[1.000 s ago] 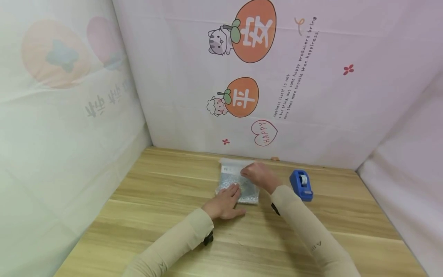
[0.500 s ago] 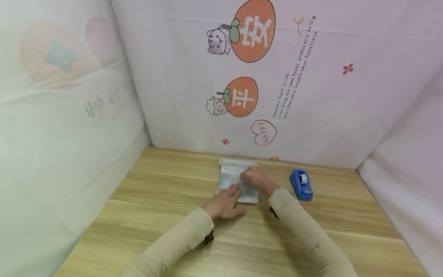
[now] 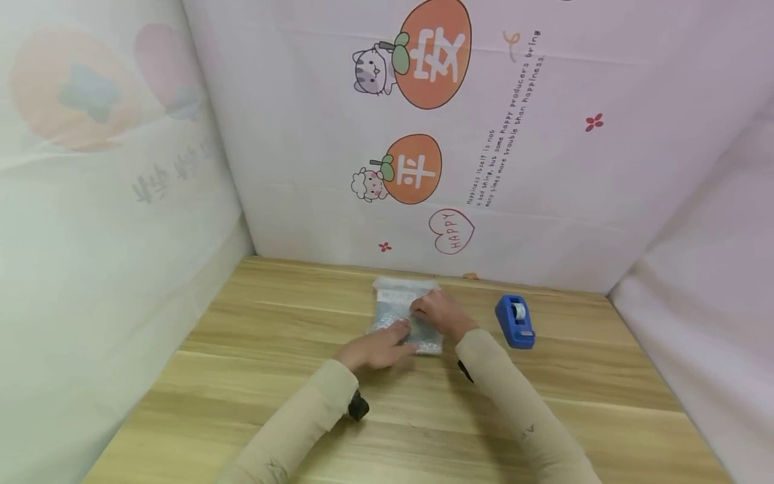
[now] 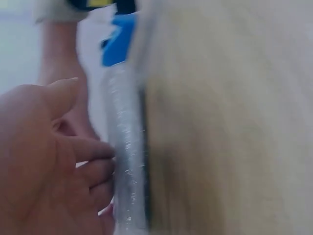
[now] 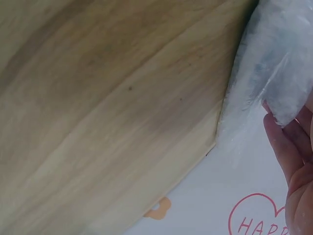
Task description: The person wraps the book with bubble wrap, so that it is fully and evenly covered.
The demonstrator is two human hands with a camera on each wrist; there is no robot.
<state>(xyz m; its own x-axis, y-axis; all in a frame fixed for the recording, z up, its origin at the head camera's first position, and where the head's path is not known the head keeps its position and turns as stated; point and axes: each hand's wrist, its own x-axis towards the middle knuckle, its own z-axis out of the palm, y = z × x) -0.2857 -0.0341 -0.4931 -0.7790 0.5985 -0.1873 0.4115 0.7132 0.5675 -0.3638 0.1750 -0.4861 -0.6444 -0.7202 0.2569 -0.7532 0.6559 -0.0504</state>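
A flat package in clear bubble wrap (image 3: 393,309) lies on the wooden table near the back wall. Through the wrap a bluish-grey item with a white strip shows. My left hand (image 3: 376,348) rests at the package's near left corner, fingers loosely extended. In the left wrist view its fingertips touch the side of the wrap (image 4: 128,161), with the thumb raised apart. On the package's right half, my right hand (image 3: 444,314) has its fingers curled. The right wrist view has these fingers (image 5: 281,147) holding a loose fold of the wrap (image 5: 281,83); the thumb is hidden.
A blue tape dispenser (image 3: 516,323) with a roll of tape stands on the table to the right of the package. White printed cloth (image 3: 520,249) hangs behind the table and along both sides. Bare wood (image 3: 423,417) lies between the forearms.
My left hand has slid slightly left off the package's middle toward its near left corner. The right hand has come a little nearer, fingers still curled. The whole head view has shifted slightly.
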